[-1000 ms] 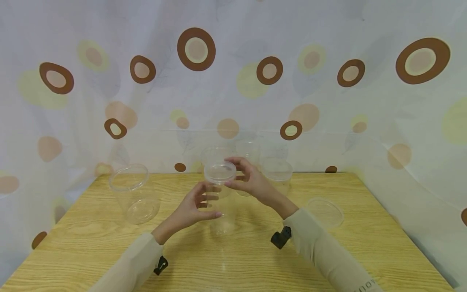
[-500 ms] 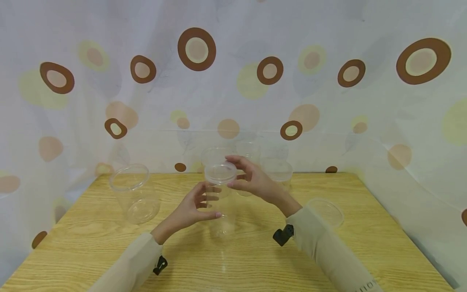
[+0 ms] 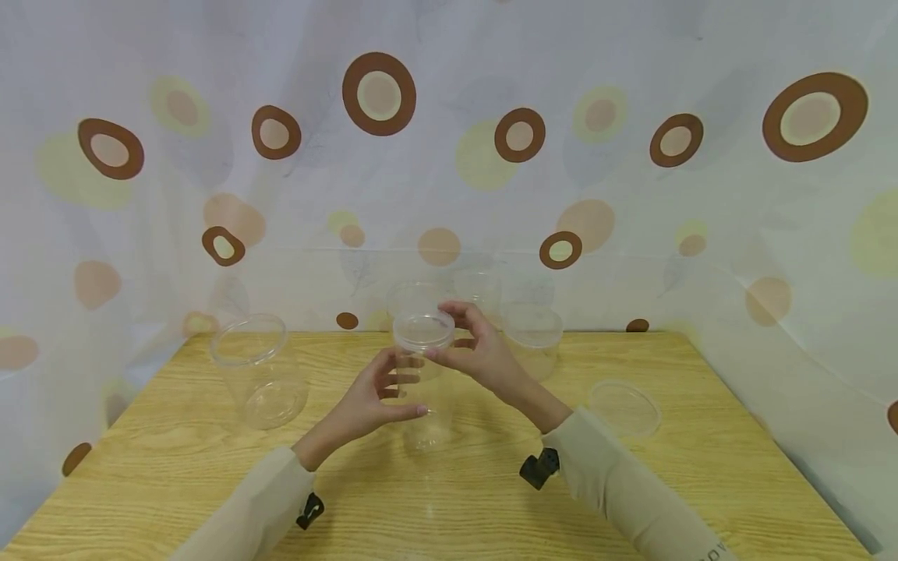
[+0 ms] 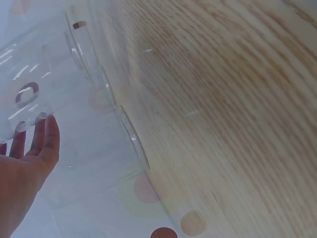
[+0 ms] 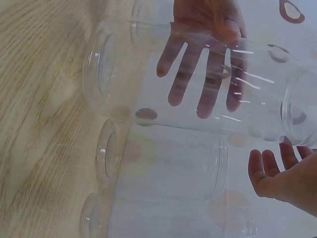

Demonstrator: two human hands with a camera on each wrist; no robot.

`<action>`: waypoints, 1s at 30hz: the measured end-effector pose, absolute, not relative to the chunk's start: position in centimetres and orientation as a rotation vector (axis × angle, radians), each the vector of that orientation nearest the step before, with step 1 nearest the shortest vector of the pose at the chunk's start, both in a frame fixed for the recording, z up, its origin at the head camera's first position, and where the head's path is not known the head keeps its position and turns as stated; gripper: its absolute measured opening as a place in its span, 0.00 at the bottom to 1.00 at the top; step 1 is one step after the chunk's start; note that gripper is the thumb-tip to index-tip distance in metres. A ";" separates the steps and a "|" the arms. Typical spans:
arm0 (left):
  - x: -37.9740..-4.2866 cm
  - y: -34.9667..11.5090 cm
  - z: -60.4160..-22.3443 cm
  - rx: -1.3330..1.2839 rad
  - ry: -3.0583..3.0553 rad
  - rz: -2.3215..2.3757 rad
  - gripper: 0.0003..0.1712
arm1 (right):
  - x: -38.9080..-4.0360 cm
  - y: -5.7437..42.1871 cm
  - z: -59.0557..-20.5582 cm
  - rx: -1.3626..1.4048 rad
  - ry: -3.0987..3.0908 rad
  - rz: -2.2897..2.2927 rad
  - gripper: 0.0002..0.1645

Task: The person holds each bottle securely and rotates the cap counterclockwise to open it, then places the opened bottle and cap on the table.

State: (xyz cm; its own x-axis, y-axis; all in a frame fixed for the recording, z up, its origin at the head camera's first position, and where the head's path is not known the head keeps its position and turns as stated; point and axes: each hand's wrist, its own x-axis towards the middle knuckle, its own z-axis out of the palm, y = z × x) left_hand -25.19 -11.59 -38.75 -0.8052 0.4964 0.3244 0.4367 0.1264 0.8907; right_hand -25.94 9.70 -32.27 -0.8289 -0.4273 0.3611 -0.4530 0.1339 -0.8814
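A tall clear plastic jar [image 3: 426, 421] stands upright on the table with a round clear lid [image 3: 424, 330] on its top. My left hand [image 3: 365, 397] holds the jar's body from the left, fingers behind it and thumb across the front. In the right wrist view, the left hand's fingers [image 5: 190, 82] show through the jar wall. My right hand [image 3: 484, 354] grips the lid's edge from the right, thumb in front and fingers at the back. The left wrist view shows the left hand [image 4: 34, 158] against the see-through jar [image 4: 29, 74].
A wide, lidless clear jar [image 3: 256, 374] stands at left on the wooden table [image 3: 449, 514]. Behind the hands are more clear jars, one with a whitish rim [image 3: 535, 331] at right. A flat clear lid [image 3: 624, 409] lies by the right sleeve. A patterned curtain [image 3: 449, 195] borders the table.
My right hand shifts slightly back and forth around the lid's edge, its wrist swinging right and then back left. The left hand and the jar stay in place.
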 end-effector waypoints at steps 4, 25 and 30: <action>-25.1 -11.7 -38.6 0.969 2.288 1.798 0.41 | -26.3 10.2 -32.1 1.015 -2.350 1.929 0.39; -25.0 -11.7 -38.3 0.990 2.262 1.793 0.40 | -27.1 11.4 -31.5 1.258 -2.363 2.051 0.42; -25.0 -11.7 -38.4 0.980 2.282 1.825 0.42 | -26.2 10.5 -31.9 1.047 -2.313 1.982 0.40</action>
State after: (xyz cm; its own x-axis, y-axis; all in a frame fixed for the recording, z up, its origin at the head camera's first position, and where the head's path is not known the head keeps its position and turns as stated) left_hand -25.03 -11.69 -38.42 -0.7963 0.5058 0.3319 0.4349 0.0971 0.8952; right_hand -26.18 10.47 -31.89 -0.7859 -0.5151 0.3422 -0.4170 0.0328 -0.9083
